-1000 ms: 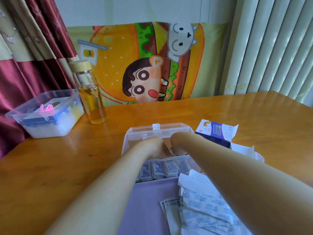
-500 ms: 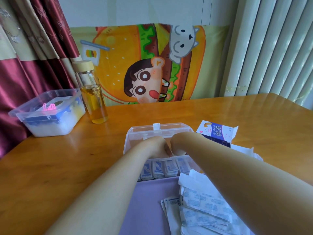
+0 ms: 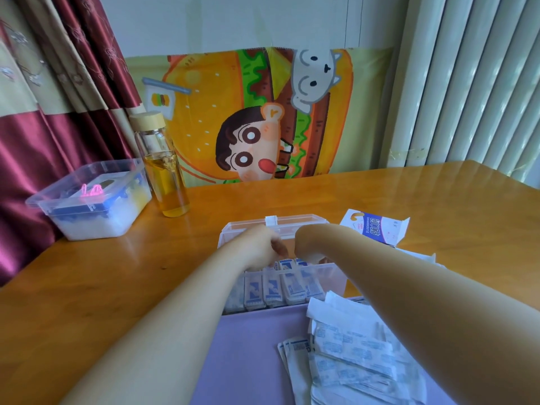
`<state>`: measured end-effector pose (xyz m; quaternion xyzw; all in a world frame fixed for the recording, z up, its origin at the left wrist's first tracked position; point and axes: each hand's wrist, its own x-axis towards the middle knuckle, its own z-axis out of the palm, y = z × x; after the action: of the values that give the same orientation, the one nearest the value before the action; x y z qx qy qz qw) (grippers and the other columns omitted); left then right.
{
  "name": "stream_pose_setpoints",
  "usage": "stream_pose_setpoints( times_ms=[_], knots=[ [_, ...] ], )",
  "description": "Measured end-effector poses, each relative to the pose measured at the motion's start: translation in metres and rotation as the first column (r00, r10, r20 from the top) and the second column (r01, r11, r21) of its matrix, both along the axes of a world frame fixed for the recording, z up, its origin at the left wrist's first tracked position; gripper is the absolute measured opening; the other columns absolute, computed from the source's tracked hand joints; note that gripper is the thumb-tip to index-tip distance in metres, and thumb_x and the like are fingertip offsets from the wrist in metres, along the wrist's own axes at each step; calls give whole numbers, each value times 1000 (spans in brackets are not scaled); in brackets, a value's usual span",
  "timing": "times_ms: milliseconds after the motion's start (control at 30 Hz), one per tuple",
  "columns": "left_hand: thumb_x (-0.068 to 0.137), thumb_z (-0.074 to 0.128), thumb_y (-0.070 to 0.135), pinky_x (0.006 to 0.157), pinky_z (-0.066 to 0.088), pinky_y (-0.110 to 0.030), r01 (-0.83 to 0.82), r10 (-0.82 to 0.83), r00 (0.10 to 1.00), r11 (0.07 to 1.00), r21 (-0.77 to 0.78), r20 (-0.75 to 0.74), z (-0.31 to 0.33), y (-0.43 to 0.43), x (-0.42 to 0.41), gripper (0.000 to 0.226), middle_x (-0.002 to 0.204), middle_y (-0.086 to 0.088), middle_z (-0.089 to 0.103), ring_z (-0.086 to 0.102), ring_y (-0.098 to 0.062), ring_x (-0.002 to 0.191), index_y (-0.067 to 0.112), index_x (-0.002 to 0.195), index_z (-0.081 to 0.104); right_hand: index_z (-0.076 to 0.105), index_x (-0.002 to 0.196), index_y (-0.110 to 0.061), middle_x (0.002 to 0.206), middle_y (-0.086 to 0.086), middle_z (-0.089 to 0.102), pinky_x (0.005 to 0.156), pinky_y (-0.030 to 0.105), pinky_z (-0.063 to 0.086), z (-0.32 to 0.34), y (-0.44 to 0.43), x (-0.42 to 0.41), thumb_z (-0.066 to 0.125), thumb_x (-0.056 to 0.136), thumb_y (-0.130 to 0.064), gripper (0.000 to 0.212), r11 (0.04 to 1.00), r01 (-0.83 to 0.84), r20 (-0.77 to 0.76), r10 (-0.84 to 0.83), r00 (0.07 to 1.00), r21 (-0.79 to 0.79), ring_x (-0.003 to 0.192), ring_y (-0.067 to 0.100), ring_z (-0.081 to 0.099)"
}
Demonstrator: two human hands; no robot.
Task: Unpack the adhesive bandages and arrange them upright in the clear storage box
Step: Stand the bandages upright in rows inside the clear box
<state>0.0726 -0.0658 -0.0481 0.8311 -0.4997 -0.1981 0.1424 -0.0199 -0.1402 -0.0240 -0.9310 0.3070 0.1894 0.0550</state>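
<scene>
Head view: my left hand (image 3: 258, 247) and right hand (image 3: 309, 242) reach close together into the clear storage box (image 3: 334, 276) on the table (image 3: 102, 287). I cannot tell their grip. White, blue-printed bandages (image 3: 280, 289) stand upright along its near wall.

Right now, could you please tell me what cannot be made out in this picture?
Head view: the fingertips of the left hand and right hand are hidden by the hands' own backs, so any grip is unclear.
The rear inside of the clear storage box is hidden behind the hands.
The print on the carton is too small to read.
The loose bandages are cut off by the bottom edge and partly covered by the right forearm.
</scene>
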Motion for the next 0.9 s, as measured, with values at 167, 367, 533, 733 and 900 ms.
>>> stream_pose_setpoints(
  times_ms=[167, 367, 533, 733, 900],
  knots=[
    [93, 50, 9, 75, 49, -25, -114, 140, 990, 892, -438, 26, 10, 31, -16, 24, 106, 4, 66, 59, -16, 95, 24, 99, 68, 54, 124, -5, 124, 10, 58, 84, 32, 48, 17, 17, -27, 41, 96, -16, 32, 994, 16, 365, 26, 931, -111, 107, 27, 57],
    [91, 57, 11, 51, 37, -5, -80, 67, 997, 877, -475, -46, 7, 115, -69, 14, 76, 17, 58, 53, 7, 61, 22, 93, 65, 63, 114, -23, 97, -9, 67, 76, 25, 50, 11, 59, -115, 56, 91, -29, 25, 985, -169, 603, 112, 790, 38, 85, 11, 61],
    [87, 64, 26, 70, 46, -15, 22, -37, 998, 966, -257, -53, -9, 165, -112, 14, 88, 16, 64, 59, 0, 74, 39, 86, 59, 66, 103, -32, 77, -25, 60, 63, 7, 39, -13, 103, -168, 64, 83, -43, 23, 943, -325, 383, 272, 883, 79, 70, -7, 54],
    [74, 71, 51, 90, 44, -23, 236, -237, 972, 964, 124, -7, -21, 188, -155, 59, 111, 15, 49, 52, -8, 103, 32, 126, 49, 48, 129, -30, 122, -11, 51, 90, 25, 41, -31, 136, -194, 69, 75, -51, 62, 890, -443, 170, 423, 890, 103, 109, 9, 49],
    [72, 70, 52, 85, 46, -35, 215, -243, 958, 960, 176, 152, -33, 190, -177, 58, 114, 5, 51, 48, -14, 101, 27, 119, 46, 41, 136, -26, 129, -4, 46, 99, 33, 40, -43, 149, -196, 71, 77, -45, 70, 885, -460, 153, 446, 882, 72, 120, 16, 43]
  ],
)
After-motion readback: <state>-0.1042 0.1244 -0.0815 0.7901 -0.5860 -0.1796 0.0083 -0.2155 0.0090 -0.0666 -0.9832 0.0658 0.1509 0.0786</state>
